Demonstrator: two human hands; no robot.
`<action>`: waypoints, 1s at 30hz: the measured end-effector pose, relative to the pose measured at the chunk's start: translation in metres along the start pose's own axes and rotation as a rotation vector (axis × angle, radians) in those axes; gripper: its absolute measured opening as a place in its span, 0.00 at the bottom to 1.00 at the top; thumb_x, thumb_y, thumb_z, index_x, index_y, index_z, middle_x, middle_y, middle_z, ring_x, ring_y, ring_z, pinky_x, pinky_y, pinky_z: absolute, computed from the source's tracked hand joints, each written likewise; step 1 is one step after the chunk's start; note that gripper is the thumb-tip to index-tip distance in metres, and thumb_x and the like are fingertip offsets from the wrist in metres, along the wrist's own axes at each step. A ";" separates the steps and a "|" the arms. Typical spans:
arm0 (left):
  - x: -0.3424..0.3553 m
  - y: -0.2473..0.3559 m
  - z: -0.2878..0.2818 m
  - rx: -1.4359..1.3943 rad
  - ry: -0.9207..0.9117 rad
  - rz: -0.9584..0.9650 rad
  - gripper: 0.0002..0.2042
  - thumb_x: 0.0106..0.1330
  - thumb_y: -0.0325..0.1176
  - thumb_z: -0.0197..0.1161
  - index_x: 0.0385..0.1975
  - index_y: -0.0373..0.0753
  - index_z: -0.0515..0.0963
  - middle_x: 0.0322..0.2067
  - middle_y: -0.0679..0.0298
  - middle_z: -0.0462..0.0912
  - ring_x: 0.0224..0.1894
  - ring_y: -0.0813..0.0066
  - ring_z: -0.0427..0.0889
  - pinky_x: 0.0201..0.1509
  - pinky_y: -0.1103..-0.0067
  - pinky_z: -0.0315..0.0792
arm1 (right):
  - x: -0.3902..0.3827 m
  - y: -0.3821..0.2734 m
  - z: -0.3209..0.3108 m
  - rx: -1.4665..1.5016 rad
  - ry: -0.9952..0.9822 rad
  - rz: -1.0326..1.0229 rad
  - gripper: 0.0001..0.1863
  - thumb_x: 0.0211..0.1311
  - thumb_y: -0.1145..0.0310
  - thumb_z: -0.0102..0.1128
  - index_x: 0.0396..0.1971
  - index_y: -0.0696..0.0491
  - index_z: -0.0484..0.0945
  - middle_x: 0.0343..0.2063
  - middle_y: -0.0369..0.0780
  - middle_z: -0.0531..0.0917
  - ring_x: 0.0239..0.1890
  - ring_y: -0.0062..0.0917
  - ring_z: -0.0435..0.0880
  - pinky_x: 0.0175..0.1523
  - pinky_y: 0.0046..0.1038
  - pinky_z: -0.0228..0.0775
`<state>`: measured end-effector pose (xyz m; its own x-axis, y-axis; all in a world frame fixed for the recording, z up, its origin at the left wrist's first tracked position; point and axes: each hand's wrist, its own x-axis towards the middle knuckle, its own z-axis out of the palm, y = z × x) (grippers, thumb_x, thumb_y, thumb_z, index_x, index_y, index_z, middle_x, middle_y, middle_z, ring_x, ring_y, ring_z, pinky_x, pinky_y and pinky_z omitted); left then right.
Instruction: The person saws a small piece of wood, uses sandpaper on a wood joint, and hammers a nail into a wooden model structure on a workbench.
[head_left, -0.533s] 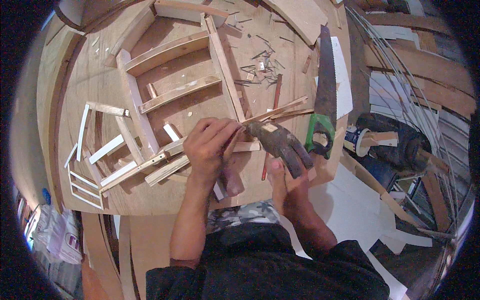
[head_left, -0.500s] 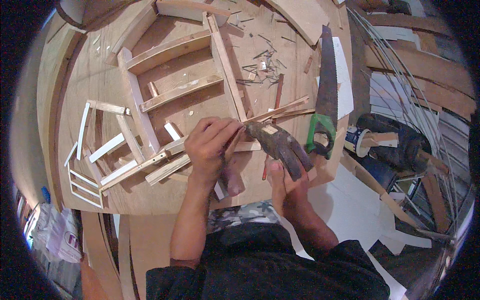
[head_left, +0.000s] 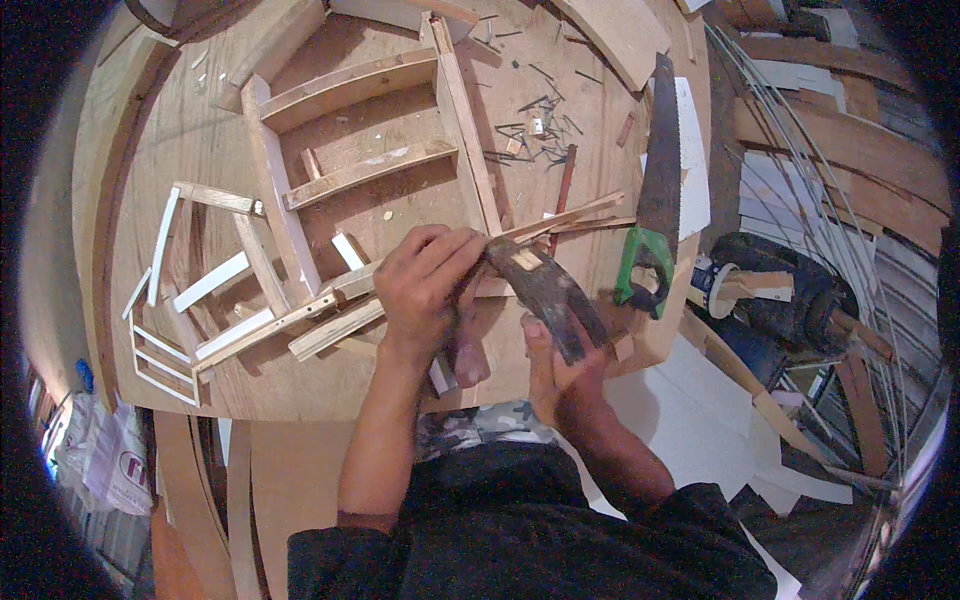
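Observation:
My right hand (head_left: 565, 380) is closed round the handle of a claw hammer (head_left: 540, 285), whose dark head hides most of the grip. The hammer's striking face is close to the fingertips of my left hand (head_left: 425, 290). That left hand is pinched at the near right corner of a ladder-like wooden frame (head_left: 470, 140); whatever lies between its fingers is too small to make out. Past my left hand runs the frame's near rail (head_left: 350, 285), with a loose wood strip (head_left: 335, 332) beside it. Thin wood slivers (head_left: 580, 215) lie just beyond the hammer.
Loose nails (head_left: 540, 130) are scattered at the far right of the plywood tabletop (head_left: 390, 215). A green-handled handsaw (head_left: 655, 190) lies near its right edge. A smaller frame with white strips (head_left: 220, 285) sits on the left. Boards and a dark power tool (head_left: 790, 285) are off to the right.
The hammer head has turned slightly and its claw end has shifted left, with my right hand moving a little left too. My left hand stays pinched at the corner. The whole view has shifted slightly.

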<state>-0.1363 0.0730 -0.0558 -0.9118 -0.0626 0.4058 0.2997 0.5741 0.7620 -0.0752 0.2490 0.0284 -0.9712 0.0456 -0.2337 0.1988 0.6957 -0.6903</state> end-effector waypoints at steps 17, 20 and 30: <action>0.001 0.002 0.004 0.056 -0.046 -0.022 0.12 0.54 0.31 0.76 0.39 0.44 0.88 0.38 0.69 0.89 0.40 0.65 0.86 0.41 0.72 0.82 | 0.003 -0.006 -0.012 0.088 -0.109 0.172 0.19 0.73 0.67 0.63 0.59 0.59 0.81 0.56 0.52 0.86 0.62 0.44 0.83 0.70 0.47 0.69; 0.005 0.004 0.002 0.058 -0.057 -0.010 0.11 0.54 0.31 0.76 0.39 0.43 0.88 0.38 0.69 0.89 0.40 0.65 0.86 0.40 0.72 0.82 | 0.001 -0.001 -0.007 0.064 -0.063 0.184 0.19 0.73 0.68 0.63 0.59 0.59 0.81 0.56 0.52 0.86 0.62 0.44 0.84 0.68 0.46 0.71; 0.001 -0.001 0.007 0.064 -0.026 -0.001 0.13 0.52 0.33 0.76 0.39 0.44 0.89 0.38 0.70 0.90 0.39 0.65 0.86 0.40 0.72 0.82 | -0.009 0.033 0.013 0.203 -0.086 0.255 0.23 0.74 0.69 0.61 0.65 0.58 0.75 0.59 0.50 0.82 0.64 0.43 0.81 0.71 0.47 0.67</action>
<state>-0.1400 0.0782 -0.0601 -0.9193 -0.0422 0.3914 0.2814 0.6247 0.7283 -0.0579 0.2619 -0.0015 -0.8740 0.1331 -0.4673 0.4644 0.5122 -0.7225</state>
